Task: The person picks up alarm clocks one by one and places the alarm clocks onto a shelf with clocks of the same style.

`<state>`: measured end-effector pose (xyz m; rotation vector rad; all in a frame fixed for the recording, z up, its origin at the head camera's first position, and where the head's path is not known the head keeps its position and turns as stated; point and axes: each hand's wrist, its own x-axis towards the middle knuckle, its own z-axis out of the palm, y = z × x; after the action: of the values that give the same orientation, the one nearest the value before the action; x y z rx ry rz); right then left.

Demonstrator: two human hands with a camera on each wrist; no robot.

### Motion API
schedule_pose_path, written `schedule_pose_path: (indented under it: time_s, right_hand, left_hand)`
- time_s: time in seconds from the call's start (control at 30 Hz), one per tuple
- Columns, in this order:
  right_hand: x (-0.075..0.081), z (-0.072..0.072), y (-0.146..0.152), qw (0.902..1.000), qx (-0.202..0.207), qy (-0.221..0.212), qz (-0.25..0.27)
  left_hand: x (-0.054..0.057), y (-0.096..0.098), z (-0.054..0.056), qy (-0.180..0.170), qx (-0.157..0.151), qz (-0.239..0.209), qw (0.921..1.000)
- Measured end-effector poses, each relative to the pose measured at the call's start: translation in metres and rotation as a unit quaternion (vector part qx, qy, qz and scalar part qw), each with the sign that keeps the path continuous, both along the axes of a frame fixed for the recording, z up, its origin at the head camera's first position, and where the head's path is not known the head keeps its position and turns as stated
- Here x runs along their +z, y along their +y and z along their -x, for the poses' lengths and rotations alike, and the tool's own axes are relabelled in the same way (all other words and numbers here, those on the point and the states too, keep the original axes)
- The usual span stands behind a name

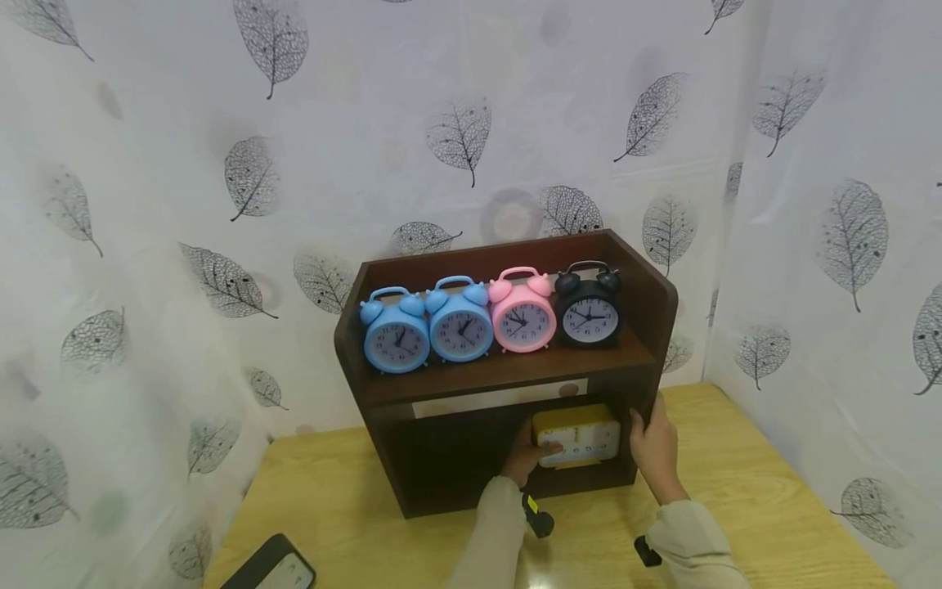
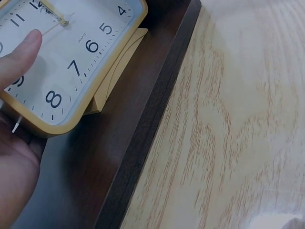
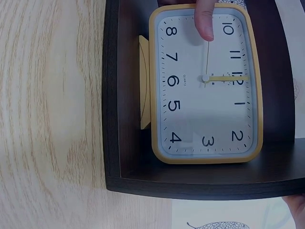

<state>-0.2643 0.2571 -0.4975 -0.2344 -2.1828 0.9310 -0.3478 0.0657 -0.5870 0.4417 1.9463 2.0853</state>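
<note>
A yellow rectangular clock (image 1: 577, 438) with a white dial stands in the lower right of a dark brown two-tier shelf (image 1: 508, 382). My left hand (image 1: 523, 455) grips the clock's left side, its thumb across the dial; the left wrist view shows the thumb (image 2: 21, 59) in front and the palm at the clock's side. The dial (image 3: 190, 109) and the yellow foot under it sit inside the compartment in the right wrist view. With my right hand (image 1: 655, 446) I hold the shelf's right side panel, fingers on its outer side; much of this hand is outside the right wrist view.
Above, the upper tier bears two blue twin-bell alarm clocks (image 1: 396, 343), a pink one (image 1: 524, 327) and a black one (image 1: 589, 319). A dark object with a pale face (image 1: 275, 568) lies at the wooden table's (image 1: 331, 483) front left. Leaf-patterned sheeting (image 1: 368, 123) hangs behind.
</note>
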Motion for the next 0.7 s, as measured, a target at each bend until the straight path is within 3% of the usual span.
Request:
schedule_pose_path:
  time_s: [0.23,0.5,0.7]
  right_hand:
    - [0.001,-0.002,-0.002,1.0000,0.000,-0.006,0.004]
    - [0.003,-0.002,-0.002,1.0000,-0.001,-0.002,0.006]
    - [0.005,-0.003,-0.004,1.0000,-0.003,-0.001,0.009]
  left_hand:
    - [0.000,-0.003,-0.005,-0.003,-0.002,-0.002,1.0000]
    - [0.025,-0.007,-0.020,-0.007,-0.011,-0.015,0.9998]
    - [0.025,-0.006,-0.022,-0.009,-0.008,-0.004,0.9999]
